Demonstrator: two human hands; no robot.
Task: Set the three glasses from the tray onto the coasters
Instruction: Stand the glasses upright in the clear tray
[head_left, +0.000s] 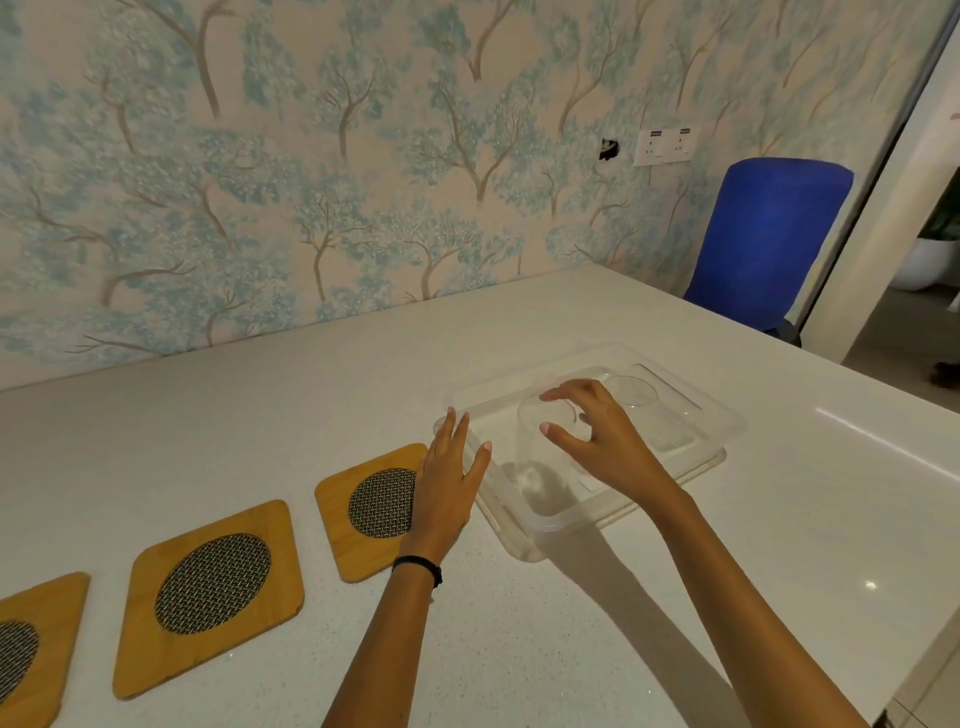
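Three coasters (215, 583) lie left of the tray (719, 423); left hand (449, 480) spread at its rim, right hand (597, 436) cupping the near glass (545, 431), second glass (631, 392) behind.

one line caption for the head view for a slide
Right hand grasps a glass in the tray; three coasters wait empty.

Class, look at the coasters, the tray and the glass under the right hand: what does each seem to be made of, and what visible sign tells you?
Coasters: probably wood or bamboo, matte honey-coloured frames, with woven metal-looking mesh centres.
Tray: likely clear plastic; cloudy see-through walls, rounded moulded corners.
Glass: clear glass or plastic, hard to tell; table shows through, rim faintly outlined.
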